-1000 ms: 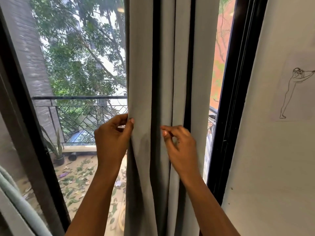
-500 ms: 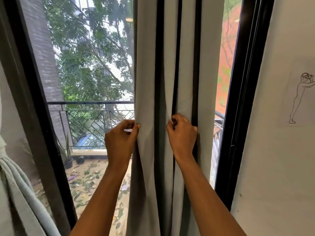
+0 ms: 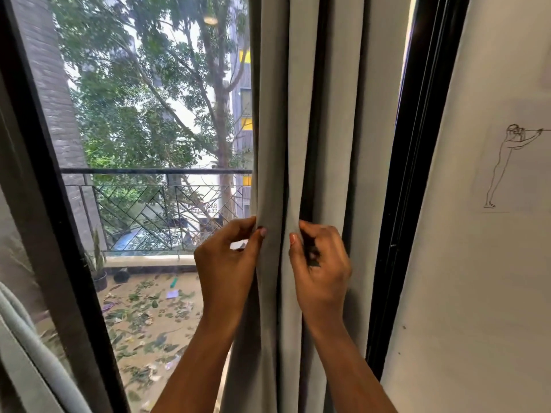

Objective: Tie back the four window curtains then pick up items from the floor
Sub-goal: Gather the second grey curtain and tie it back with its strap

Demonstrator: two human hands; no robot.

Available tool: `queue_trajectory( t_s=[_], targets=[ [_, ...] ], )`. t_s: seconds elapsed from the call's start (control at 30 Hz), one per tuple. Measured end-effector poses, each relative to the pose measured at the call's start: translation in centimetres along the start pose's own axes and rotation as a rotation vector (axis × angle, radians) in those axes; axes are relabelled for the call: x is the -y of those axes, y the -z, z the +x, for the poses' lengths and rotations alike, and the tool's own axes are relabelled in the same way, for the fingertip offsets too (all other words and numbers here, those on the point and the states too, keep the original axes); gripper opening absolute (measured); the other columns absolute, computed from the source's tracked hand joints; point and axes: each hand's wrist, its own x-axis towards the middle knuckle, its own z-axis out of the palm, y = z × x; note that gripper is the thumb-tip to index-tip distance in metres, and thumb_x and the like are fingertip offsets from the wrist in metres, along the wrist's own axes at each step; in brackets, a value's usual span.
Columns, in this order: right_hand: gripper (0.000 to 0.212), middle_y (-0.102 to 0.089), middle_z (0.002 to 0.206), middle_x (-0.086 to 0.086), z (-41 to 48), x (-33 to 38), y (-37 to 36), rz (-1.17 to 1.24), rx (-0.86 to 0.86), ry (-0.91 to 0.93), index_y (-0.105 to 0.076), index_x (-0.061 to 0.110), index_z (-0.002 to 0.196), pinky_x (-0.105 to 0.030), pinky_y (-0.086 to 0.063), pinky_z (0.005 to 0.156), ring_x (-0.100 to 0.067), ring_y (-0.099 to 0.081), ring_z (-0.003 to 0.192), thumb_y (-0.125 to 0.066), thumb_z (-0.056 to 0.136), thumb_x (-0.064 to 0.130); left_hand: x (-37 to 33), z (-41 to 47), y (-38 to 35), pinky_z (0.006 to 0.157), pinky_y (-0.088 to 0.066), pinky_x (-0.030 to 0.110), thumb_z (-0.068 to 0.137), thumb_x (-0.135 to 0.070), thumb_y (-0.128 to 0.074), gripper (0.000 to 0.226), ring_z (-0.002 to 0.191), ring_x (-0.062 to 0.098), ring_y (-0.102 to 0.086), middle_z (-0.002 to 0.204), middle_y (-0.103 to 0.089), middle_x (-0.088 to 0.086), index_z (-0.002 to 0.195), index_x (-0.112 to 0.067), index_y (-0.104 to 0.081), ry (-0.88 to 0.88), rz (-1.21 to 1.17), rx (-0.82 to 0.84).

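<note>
The grey curtain (image 3: 269, 99) is pinched at its left edge by the left hand (image 3: 226, 263); a neighbouring fold is clamped in the right hand (image 3: 322, 275).

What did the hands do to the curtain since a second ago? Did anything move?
The left hand and right hand came closer together, squeezing the grey curtain into tighter folds between them. The right hand changed from a fingertip pinch to fingers curled round a fold. The left hand kept pinching the curtain's left edge, and the curtain still hangs untied.
</note>
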Motion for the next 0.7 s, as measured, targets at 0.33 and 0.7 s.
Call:
queue_trajectory(
  t_s=[0.33,0.7],
  targets=[
    [0.036,-0.061,0.102,0.006,-1.1,1.3,-0.2,0.145,0.092,-0.125,-0.059,0.022,0.12,-0.011,-0.05,0.077,-0.004,-0.063,0.093,-0.063,0.089,0.007,-1.0,-0.6,-0.7,0.058,-0.055,0.023,0.078,-0.006,-0.073,0.027,0.065,0.004,-0.066,0.068,-0.073,-0.01,0.074,-0.033,-0.074,0.237,-0.393,0.137],
    [0.033,-0.057,0.097,0.013,-0.5,0.8,0.3,0.161,0.15,-0.129,-0.059,0.021,0.121,-0.009,-0.049,0.074,-0.006,-0.062,0.088,-0.061,0.089,0.011,-1.0,-0.4,-1.2,0.057,-0.056,0.022,0.08,-0.004,-0.071,0.018,0.064,0.01,-0.068,0.068,-0.073,-0.007,0.082,-0.022,-0.072,0.214,-0.373,0.17]
  ],
)
